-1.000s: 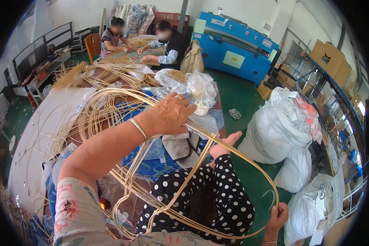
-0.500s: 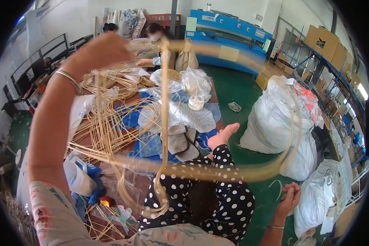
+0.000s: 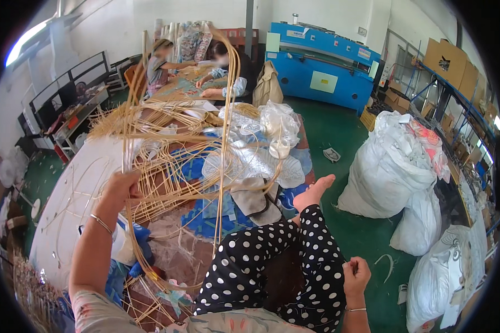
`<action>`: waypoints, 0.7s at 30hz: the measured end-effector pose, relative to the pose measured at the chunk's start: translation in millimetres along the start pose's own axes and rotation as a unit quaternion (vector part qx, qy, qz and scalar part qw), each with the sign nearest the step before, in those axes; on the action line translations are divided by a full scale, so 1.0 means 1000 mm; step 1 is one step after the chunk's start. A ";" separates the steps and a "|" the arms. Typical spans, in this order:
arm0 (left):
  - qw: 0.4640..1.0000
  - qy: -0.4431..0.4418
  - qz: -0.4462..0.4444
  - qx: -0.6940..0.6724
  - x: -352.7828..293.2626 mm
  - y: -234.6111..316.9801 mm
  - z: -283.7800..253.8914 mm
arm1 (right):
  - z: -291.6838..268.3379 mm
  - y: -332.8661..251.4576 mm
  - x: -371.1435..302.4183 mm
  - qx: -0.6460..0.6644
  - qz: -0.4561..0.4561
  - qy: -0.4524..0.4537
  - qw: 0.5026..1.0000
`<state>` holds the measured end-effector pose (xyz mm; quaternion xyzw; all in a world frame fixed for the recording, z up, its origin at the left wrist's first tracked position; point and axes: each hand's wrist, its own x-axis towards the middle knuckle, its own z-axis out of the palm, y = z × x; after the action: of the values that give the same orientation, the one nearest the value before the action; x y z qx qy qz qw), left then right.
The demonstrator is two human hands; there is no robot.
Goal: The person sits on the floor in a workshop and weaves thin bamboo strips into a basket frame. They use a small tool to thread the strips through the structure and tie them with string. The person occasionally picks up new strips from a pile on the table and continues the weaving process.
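My left hand [image 3: 122, 186] is closed around a bundle of long, thin tan cane strips [image 3: 224, 161], raised in front of me. The strips bend into tall loops, rising above the hand and curving down toward my lap. My right hand [image 3: 356, 276] rests by my right knee with its fingers curled in and nothing visible in it. Beyond the held loops lies a tangled heap of similar cane [image 3: 158, 180] on the work surface. Polka-dot trousers [image 3: 244, 261] cover my crossed legs, and one bare foot [image 3: 314, 191] shows.
Grey cloth pieces [image 3: 255, 202] and clear plastic bags [image 3: 275, 119] lie ahead. Large white sacks [image 3: 380, 166] stand on the green floor at right. Two people work at the far end, near a blue machine [image 3: 322, 61]. A white bottle [image 3: 122, 244] stands near my left forearm.
My left hand has come down from high up, still holding the cane, whose loops have swung left and upright. My right hand has moved left, closer to my knee.
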<state>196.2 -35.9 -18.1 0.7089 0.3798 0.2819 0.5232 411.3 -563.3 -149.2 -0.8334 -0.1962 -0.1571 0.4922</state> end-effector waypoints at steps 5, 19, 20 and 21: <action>0.999 0.026 -0.005 -0.022 0.015 -0.022 -0.023 | 0.002 0.002 0.001 -0.120 0.014 0.006 0.993; 0.910 0.235 0.045 -0.339 0.049 -0.010 -0.085 | 0.016 -0.014 0.005 -0.176 0.011 -0.035 0.984; 0.910 0.221 0.038 -0.350 0.048 -0.013 -0.075 | 0.009 -0.011 0.001 -0.177 0.007 -0.020 0.984; 0.908 0.213 0.032 -0.358 0.043 -0.021 -0.070 | 0.009 -0.010 0.000 -0.187 -0.010 -0.020 0.982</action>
<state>158.8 40.2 -17.7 0.4089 0.3327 0.5601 0.6390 407.3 -551.1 -145.6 -0.9119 -0.1811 -0.1791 0.3219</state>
